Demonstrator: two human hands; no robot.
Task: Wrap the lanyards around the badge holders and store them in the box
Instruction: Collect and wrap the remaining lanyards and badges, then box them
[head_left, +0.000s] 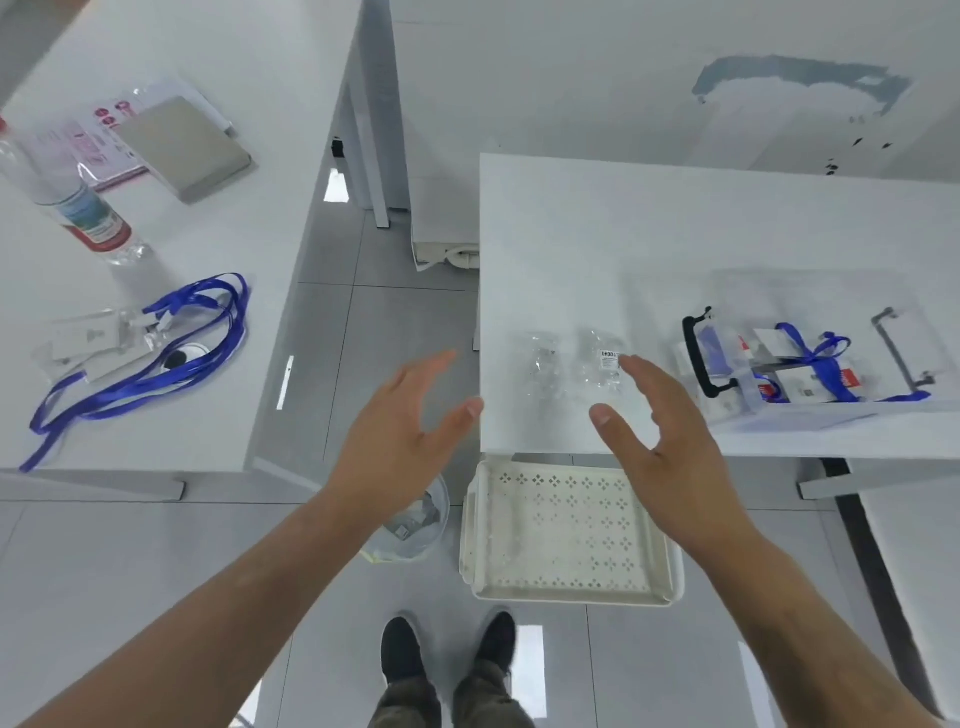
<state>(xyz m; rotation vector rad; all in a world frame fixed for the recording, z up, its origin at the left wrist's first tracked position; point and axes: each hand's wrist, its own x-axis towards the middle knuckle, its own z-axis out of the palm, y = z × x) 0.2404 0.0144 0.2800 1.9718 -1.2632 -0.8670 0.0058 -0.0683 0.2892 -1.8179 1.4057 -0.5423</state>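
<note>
Clear badge holders (98, 340) lie on the left table with loose blue lanyards (156, 358) trailing from them. On the right table stands a clear storage box (810, 358) with black handles, holding wrapped badge holders tied in blue lanyard (826, 364). My left hand (400, 436) hovers open over the gap between the tables, holding nothing. My right hand (660, 421) is open above the right table's near edge, fingertips close to two small clear plastic bags (576, 364), one with a white label.
A water bottle (78, 208), a grey flat box (184, 145) and pink leaflets (88, 143) sit at the back of the left table. On the floor below lie a white perforated tray (566, 535) and a clear bin (415, 525). My shoes (447, 654) show beneath.
</note>
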